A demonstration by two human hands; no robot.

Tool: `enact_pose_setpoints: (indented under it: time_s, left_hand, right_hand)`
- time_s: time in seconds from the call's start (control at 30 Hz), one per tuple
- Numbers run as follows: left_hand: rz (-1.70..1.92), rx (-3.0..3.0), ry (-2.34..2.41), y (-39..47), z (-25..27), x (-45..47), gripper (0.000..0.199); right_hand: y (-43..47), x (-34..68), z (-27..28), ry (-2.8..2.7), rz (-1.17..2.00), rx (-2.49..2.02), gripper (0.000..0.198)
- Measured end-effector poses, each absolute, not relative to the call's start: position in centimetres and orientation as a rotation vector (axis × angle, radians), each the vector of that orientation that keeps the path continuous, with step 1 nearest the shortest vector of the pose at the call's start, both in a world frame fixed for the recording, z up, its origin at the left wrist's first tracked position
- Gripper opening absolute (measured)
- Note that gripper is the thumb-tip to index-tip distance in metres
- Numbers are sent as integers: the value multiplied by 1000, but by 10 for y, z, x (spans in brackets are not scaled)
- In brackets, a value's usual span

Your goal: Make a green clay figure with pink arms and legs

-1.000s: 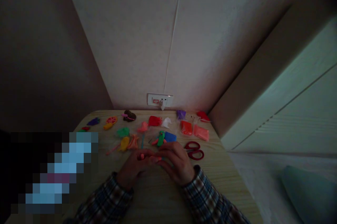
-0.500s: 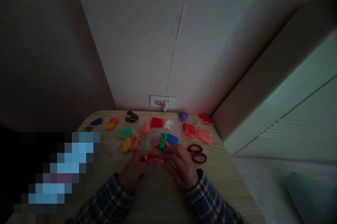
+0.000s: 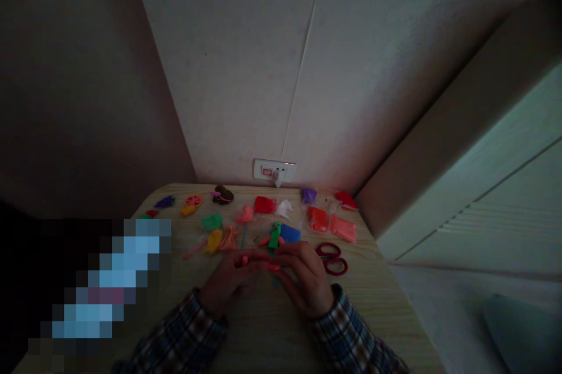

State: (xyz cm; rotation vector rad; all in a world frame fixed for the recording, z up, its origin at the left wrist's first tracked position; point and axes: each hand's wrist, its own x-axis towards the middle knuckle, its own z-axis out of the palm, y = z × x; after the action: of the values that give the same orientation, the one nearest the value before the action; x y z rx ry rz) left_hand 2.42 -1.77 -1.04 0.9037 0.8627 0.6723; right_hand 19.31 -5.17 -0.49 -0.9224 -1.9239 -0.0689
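My left hand [image 3: 232, 277] is closed, with a small lump of pink modelling clay [image 3: 244, 260] showing between its fingers. Between the fingertips of both hands is another pink clay piece [image 3: 273, 267], short and rounded. The fingers of my right hand [image 3: 305, 277] pinch at that piece from the right. Just beyond my hands lies a small green clay figure [image 3: 274, 236] with pink arms. A blue clay packet [image 3: 290, 233] is beside it. Scissors with red handles [image 3: 331, 258] lie to the right of my right hand. My fingers hide part of what they hold.
Clay packets in red [image 3: 264, 205], orange [image 3: 317, 219], pink [image 3: 343, 227] and purple [image 3: 308, 195] lie across the back of the wooden table [image 3: 364, 304]. Yellow clay [image 3: 213, 240] and green clay [image 3: 212, 222] are at left. Behind is a wall socket [image 3: 274, 171] with a plug.
The whole view has shifted slightly, so things appear a little further right. More of the pink piece shows between my fingertips. Both hands stay together over the table.
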Motion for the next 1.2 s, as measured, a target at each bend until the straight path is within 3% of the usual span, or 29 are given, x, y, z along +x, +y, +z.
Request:
enact_pose_setpoints:
  time_s: [1.2]
  left_hand:
    - [667,901,782,-20,-14,26,45]
  right_hand:
    - [-52,194,-3,-1955,-47,-855,13]
